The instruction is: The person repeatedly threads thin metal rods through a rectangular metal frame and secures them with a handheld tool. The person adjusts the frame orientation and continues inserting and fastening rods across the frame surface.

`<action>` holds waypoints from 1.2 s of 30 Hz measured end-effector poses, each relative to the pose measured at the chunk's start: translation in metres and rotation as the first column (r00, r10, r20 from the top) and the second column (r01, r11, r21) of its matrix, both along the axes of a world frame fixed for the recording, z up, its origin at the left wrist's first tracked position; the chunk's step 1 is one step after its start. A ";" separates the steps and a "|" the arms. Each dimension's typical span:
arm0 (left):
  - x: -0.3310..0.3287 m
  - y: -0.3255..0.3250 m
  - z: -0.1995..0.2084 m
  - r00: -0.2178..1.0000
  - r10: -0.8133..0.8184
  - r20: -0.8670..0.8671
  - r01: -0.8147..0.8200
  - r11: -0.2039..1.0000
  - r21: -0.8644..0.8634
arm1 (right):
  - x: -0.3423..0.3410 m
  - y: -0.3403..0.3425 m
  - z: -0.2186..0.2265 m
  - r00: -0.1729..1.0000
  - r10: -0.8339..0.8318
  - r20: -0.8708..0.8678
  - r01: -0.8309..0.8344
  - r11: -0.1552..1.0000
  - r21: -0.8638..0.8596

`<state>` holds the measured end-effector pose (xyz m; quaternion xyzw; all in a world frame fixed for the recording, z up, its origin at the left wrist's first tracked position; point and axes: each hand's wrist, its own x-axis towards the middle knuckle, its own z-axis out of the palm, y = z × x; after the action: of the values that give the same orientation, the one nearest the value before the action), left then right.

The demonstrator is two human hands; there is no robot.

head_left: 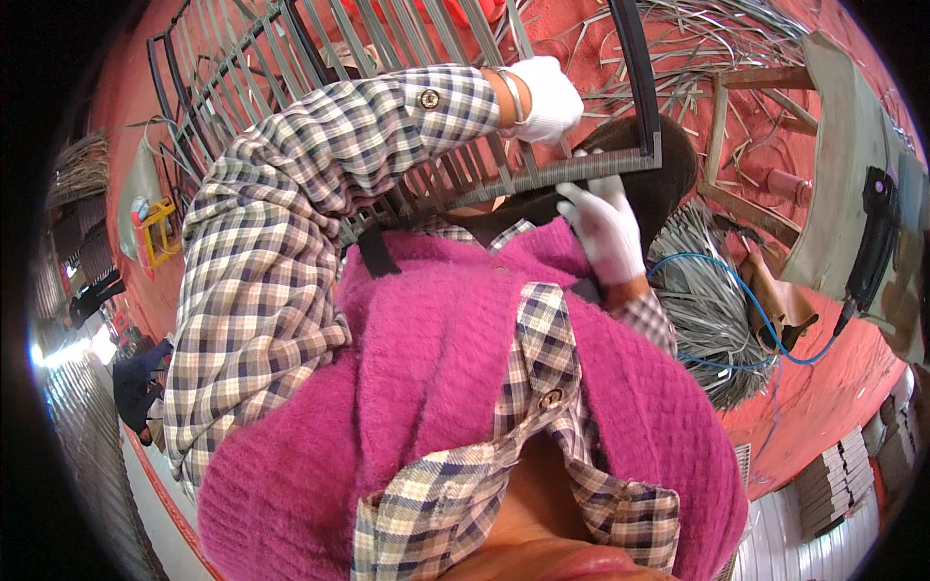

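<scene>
My left hand, in a white glove, is closed in a fist above the near bar of a dark frame. Whatever its fingers hold is hidden, though a grey flat strip runs up to it from the far side. Rows of such strips span the frame and wrap tightly around its near bar. Also gloved in white, my right hand is at the near side of that bar, close to the frame's corner. Its fingers are apart, with the tips at the bar; I cannot tell if they press on it.
Loose grey strips litter the red floor. To the right lie a strip bundle, a blue hose and a wooden-legged stool beside a covered seat with a black tool. A yellow object is far left, near another person.
</scene>
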<state>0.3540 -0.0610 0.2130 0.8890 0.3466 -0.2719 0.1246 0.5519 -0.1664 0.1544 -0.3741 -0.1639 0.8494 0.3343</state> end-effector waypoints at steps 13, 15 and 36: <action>-0.010 -0.076 0.037 0.770 0.161 0.617 -0.424 0.852 0.306 | -0.016 0.014 -0.022 0.846 0.339 0.412 -0.424 0.896 0.133; -0.006 -0.096 0.031 0.758 0.257 0.599 -0.472 0.850 0.233 | -0.017 0.014 -0.022 0.827 0.350 0.440 -0.474 0.854 0.212; -0.009 -0.109 -0.008 0.635 0.145 0.759 -0.445 0.872 0.206 | -0.007 0.007 0.065 0.730 0.379 0.569 -0.588 0.773 0.239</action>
<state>0.3455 -0.1699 0.2050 0.8587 0.4574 0.1960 0.1222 0.5451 -0.1596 0.2193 -0.4416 -0.5084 0.7306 0.1124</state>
